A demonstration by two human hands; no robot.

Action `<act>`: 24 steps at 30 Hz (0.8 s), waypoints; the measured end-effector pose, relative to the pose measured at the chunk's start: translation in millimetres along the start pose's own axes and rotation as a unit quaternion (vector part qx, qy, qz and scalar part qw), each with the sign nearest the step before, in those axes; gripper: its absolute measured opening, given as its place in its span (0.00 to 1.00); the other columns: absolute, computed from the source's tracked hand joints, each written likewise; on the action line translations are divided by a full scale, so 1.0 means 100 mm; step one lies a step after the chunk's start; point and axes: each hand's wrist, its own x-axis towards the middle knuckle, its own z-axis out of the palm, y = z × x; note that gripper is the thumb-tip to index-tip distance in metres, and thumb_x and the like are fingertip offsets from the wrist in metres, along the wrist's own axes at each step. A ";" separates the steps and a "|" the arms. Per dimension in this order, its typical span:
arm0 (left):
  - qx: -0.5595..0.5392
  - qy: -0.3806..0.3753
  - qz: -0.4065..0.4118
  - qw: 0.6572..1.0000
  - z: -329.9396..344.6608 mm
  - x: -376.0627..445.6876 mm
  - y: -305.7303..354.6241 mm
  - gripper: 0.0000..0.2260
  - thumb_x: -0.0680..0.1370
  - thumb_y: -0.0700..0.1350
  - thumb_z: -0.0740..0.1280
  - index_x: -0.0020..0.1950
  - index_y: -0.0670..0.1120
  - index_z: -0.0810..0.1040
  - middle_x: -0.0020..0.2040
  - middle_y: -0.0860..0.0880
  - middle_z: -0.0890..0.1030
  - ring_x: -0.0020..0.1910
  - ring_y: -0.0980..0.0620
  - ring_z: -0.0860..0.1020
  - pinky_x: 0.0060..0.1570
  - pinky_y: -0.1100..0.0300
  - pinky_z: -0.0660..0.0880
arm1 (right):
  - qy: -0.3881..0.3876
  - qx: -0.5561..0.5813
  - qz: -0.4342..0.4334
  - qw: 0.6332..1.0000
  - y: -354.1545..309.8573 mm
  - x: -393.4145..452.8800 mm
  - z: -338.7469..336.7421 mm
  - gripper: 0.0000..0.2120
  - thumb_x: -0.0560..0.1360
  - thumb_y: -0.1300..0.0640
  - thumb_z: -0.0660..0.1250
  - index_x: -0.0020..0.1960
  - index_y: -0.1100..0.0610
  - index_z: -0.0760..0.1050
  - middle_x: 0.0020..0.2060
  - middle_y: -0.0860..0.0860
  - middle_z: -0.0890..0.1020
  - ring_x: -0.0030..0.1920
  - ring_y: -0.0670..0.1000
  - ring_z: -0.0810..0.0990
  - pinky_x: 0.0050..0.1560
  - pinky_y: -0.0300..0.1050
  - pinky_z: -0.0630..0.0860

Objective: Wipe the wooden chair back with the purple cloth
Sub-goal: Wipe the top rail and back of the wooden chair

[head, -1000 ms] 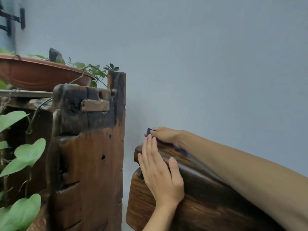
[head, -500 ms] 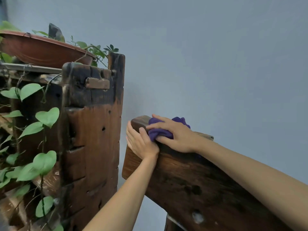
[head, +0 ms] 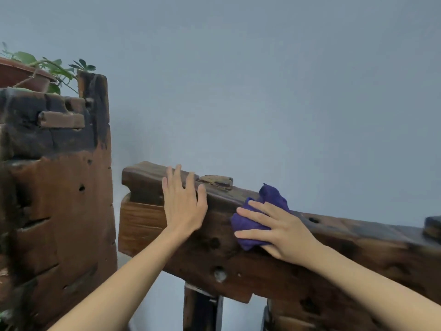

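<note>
Our right hand [head: 284, 232] has carried the bunched purple cloth [head: 257, 220] rightward from the end of the chair back [head: 346, 249], pressing it flat-fingered, while our left hand [head: 182, 206] braces open-palmed, so wiping is progressing.

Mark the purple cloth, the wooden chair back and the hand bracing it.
Crumpled purple cloth [head: 248, 223]: head view, bare fabric left of the fingers.
Dark wooden chair back [head: 214, 254]: head view, front face between the hands.
Left hand [head: 182, 206]: head view, back of hand.
</note>
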 end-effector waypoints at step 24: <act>-0.109 -0.400 0.376 0.829 0.97 -1.08 4.19 0.24 0.87 0.49 0.46 0.81 0.41 0.51 0.82 0.38 0.51 0.81 0.41 0.46 0.78 0.45 0.53 | -0.094 -0.176 0.167 0.966 0.95 -3.28 -1.41 0.22 0.82 0.64 0.62 0.73 0.48 0.72 0.69 0.58 0.79 0.71 0.60 0.76 0.74 0.58 0.69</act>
